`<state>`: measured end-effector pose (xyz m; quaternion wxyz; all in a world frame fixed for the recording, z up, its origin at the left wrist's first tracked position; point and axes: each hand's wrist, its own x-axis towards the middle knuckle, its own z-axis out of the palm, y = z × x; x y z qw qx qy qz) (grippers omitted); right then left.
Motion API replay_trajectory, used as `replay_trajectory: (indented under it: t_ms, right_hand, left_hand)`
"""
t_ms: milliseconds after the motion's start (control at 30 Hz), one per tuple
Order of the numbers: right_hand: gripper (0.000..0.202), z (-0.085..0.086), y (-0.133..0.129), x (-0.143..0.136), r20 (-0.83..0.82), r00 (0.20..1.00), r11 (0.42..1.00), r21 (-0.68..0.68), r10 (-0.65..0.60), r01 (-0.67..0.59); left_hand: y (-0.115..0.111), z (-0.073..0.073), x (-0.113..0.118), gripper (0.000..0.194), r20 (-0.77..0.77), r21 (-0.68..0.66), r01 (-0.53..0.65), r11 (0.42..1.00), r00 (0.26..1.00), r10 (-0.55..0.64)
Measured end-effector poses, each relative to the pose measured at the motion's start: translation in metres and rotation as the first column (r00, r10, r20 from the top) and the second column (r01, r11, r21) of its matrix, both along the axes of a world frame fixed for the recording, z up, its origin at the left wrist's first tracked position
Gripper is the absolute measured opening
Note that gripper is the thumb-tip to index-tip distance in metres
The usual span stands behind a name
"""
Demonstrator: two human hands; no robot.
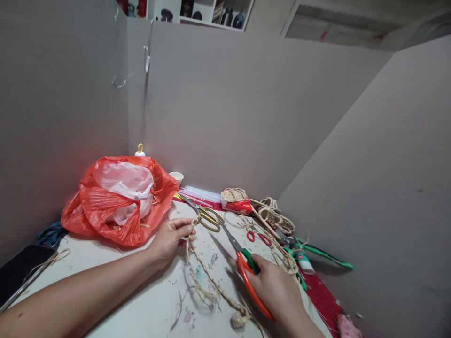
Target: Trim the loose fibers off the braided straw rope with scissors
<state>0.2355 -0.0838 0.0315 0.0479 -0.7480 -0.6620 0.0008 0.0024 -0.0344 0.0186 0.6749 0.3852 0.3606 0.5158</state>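
My left hand (174, 236) pinches the upper end of a braided straw cord (215, 283) between thumb and fingers. The cord trails down and to the right across the table, with loose strands beside it and a knotted lump at its lower end. My right hand (278, 286) is wrapped round the handles of a pair of scissors (245, 270), one handle orange and one green. Their blades point up and left, toward the held end of the cord. Just beyond my left fingers lies a second pair of scissors (211, 219) with gold handles.
A red plastic bag (120, 202) with a white bag inside stands at the left. Behind are a white cup (177, 177), white sticks (200, 194) and a red packet (237, 205). To the right lie red-handled scissors (259, 237), straw coils (276, 218) and green-handled pliers (322, 253). Grey walls enclose the table.
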Motion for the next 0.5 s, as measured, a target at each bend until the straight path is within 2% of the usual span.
replay_trajectory:
  t_ms: [167, 300, 400, 467, 500]
  right_hand:
    - [0.043, -0.004, 0.004, 0.015, 0.043, 0.999, 0.998, -0.069, 0.018, -0.015]
    - [0.039, -0.01, 0.006, 0.024, 0.034, 0.999, 0.998, -0.054, 0.024, -0.022]
    - [0.032, -0.01, 0.006, 0.023, -0.035, 0.995, 0.988, 0.128, 0.092, -0.087]
    - [0.029, -0.009, 0.004, 0.017, -0.193, 0.959, 0.937, 0.319, 0.208, -0.139]
    - [0.03, -0.008, 0.002, 0.012, -0.304, 0.91, 0.908, 0.39, 0.283, -0.152]
  left_hand:
    - [0.006, 0.002, -0.003, 0.022, 0.144, -0.123, 0.069, 0.99, 0.988, -0.051]
    - [0.005, 0.004, -0.005, 0.028, 0.169, -0.179, 0.196, 0.964, 0.972, -0.166]
    - [0.001, 0.004, -0.004, 0.03, 0.177, -0.198, 0.317, 0.927, 0.942, -0.284]
    - [-0.003, 0.006, -0.002, 0.032, 0.176, -0.198, 0.398, 0.896, 0.914, -0.367]
    - [-0.005, 0.006, -0.001, 0.033, 0.17, -0.195, 0.436, 0.879, 0.897, -0.407]
